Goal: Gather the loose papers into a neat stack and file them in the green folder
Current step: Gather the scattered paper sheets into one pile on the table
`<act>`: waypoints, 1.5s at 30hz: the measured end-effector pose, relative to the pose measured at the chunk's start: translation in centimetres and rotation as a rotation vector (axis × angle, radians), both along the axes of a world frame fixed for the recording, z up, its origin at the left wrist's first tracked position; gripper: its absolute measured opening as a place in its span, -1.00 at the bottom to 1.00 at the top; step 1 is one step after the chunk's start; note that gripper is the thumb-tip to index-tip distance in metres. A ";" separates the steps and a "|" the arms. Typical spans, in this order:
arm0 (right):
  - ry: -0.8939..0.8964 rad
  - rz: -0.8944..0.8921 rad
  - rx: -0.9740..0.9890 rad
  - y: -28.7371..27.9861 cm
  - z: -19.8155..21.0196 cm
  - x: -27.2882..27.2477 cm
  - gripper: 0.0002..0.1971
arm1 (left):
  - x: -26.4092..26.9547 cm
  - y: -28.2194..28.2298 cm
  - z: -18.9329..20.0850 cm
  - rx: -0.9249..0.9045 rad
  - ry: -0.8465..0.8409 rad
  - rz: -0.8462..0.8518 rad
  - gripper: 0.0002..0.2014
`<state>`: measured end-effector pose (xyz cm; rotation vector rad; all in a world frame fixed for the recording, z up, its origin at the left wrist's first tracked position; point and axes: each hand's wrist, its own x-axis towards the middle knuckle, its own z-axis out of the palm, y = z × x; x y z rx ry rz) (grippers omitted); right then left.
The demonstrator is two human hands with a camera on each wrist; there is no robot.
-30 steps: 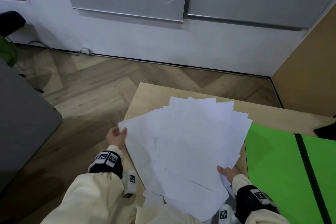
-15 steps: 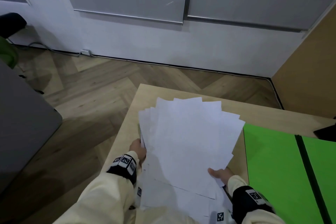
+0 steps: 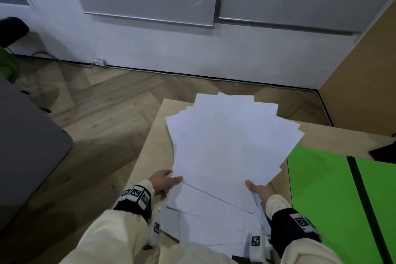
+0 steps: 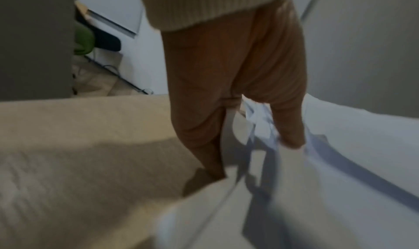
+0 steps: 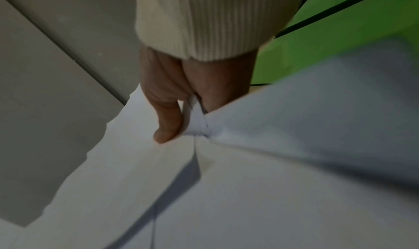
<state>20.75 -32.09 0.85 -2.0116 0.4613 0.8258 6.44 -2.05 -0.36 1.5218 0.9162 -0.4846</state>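
Dim, cool indoor light — head view sharp but bowed at edges, both wrist views motion-blurred.

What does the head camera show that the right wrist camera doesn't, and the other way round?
Only the head view shows the left hand holding the fanned papers at their left edge, the wooden table and the floor. Only the right wrist view shows, close up, the right hand pinching the sheets, thumb on top, and their bunched corners in that grip. Both show the papers, the right hand and the green folder lying open to the right.
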 end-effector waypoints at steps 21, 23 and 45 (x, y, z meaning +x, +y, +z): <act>0.091 0.216 -0.223 0.1 -2.7 -1.6 -0.50 | -1.1 2.7 1.0 0.350 -0.161 0.148 -0.88; 0.089 0.203 -0.219 0.2 -2.4 -1.4 -0.49 | -0.9 2.5 0.6 0.391 -0.199 0.287 -0.87; 0.053 -0.135 0.075 -0.7 -2.0 -0.6 -0.11 | 1.6 0.2 7.3 0.395 -0.322 -0.200 -0.51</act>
